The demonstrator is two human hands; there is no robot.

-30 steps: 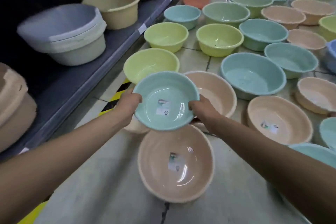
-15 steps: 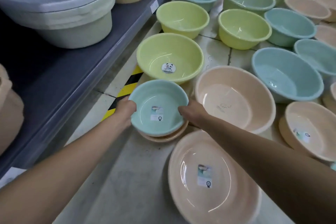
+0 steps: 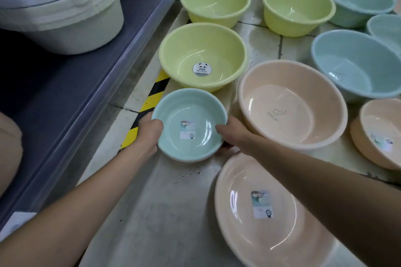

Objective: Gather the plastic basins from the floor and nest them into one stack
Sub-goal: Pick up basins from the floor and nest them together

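A small teal basin [image 3: 188, 124] with a label inside sits low over the floor, nested in a small peach basin whose rim barely shows beneath it. My left hand [image 3: 149, 128] grips its left rim and my right hand [image 3: 227, 129] grips its right rim. Behind it stands a yellow-green basin [image 3: 202, 56] with a panda sticker. A large peach basin [image 3: 290, 104] lies to the right, and another large peach basin [image 3: 267, 212] with a label lies near me.
Several more yellow, teal and peach basins cover the tiled floor at the back and right. A grey shelf [image 3: 71, 84] runs along the left with pale tubs [image 3: 63, 13] on it. Yellow-black hazard tape [image 3: 149, 102] marks the floor beside the shelf.
Both hands carried the teal basin left and down, setting it into the small peach basin on the floor. The view has tilted down and closer.
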